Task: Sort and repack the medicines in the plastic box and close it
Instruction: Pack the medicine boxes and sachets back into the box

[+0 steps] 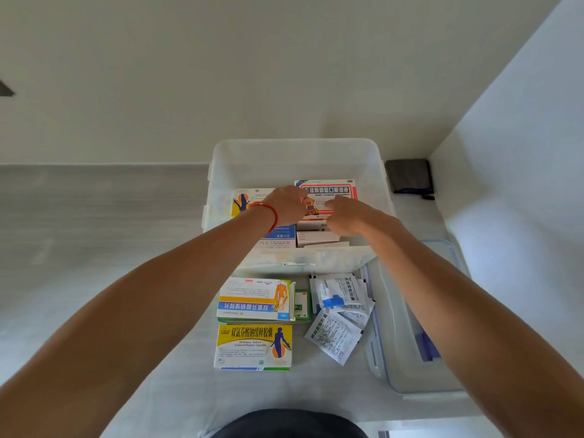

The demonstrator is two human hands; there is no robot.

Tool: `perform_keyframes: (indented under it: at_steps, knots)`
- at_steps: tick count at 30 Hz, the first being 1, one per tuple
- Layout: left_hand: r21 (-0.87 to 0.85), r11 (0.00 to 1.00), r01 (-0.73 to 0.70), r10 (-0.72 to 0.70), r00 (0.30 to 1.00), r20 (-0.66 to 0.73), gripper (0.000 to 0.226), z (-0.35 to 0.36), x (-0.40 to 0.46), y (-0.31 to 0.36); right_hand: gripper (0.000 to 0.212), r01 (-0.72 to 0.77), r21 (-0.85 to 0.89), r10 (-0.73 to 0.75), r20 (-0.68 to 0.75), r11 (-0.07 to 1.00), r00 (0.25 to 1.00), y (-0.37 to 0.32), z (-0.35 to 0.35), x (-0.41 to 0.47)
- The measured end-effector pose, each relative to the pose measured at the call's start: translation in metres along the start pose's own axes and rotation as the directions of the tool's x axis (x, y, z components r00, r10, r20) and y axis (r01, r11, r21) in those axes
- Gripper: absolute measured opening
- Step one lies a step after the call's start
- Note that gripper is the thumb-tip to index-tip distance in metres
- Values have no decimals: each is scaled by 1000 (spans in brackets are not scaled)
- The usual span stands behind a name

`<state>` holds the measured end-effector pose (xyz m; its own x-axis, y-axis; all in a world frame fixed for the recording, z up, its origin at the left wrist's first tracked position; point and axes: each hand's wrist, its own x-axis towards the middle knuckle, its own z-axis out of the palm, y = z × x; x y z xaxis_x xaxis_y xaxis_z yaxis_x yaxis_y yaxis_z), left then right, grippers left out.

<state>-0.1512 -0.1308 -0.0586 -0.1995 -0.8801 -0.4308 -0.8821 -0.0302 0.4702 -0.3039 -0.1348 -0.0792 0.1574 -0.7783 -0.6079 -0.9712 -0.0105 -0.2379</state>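
We are in the repacking step. Both hands are inside the plastic box [221,172], which stands open at the far edge of the table [94,279], close to the wall.

Our left hand [286,205] and right hand [346,216] rest on the red-and-white carton [335,192] lying flat at the far side of the box. The fingers of both hands are curled down against the carton, one hand at each side of its near edge. We cannot tell whether either hand has closed on the carton or only presses on it; the fingertips are hidden from this view.

Other cartons already lie in the box: a yellow carton [243,200] along the left wall, a blue-and-white carton [282,235] under the left wrist, and white cartons [316,238] against the near wall.

Still outside the box, on the table near its front wall:
- a stack of cartons [256,298] with a green carton [301,306] beside it;
- a yellow-topped carton [254,346] nearer the front edge of the table;
- a loose pile of white sachets [339,311] to the right of these.

The lid [410,327] lies to the right of the sachets, off the box.

Next move, in our judgement: seat the red-and-white carton flat and square against the far wall, then free both hands. The remaining cartons and sachets need space left beside it. The lid goes on last.
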Motion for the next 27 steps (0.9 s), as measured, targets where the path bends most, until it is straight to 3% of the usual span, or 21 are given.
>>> perform_keyframes:
  at_steps: [3, 6, 8, 10, 13, 15, 18, 20, 22, 27]
  knots:
    - [-214, 976, -43, -11, 970, -244, 48, -11, -26, -2, 55, 111, 62, -105, -100, 992, 990, 3, -2, -21]
    - [-184, 921, -343, 166, 773, -612, 41, -17, -70, -7, 37, 379, 216, -306, -307, 900, 901, 0, -3, -64]
    - [-130, 848, -514, 271, 630, -728, 32, -11, -108, -13, 32, 544, 341, -388, -430, 766, 815, -4, 0, -103]
    - [-110, 819, -564, 291, 572, -767, 27, 6, -145, -25, 24, 618, 427, -436, -452, 660, 779, -7, 9, -139]
    - [-142, 888, -437, 208, 657, -725, 26, 49, -180, -53, 18, 604, 322, -473, -402, 729, 784, -7, 45, -164]
    - [-220, 943, -251, 45, 749, -662, 28, 79, -189, -75, 18, 517, 298, -430, -313, 802, 847, -6, 76, -159]
    - [-294, 951, 95, -226, 863, -452, 43, 109, -188, -107, 24, 329, 313, -299, -140, 891, 944, -9, 122, -135]
    - [-290, 928, 233, -322, 893, -314, 55, 117, -185, -121, 21, 235, 352, -209, -113, 906, 972, -16, 145, -120]
    - [-292, 922, 255, -332, 908, -256, 55, 119, -181, -127, 11, 171, 346, -140, -113, 922, 984, -27, 161, -109]
    - [-373, 886, 276, -383, 889, -250, 29, 113, -168, -126, 22, 142, 390, -84, -161, 910, 983, -47, 183, -97]
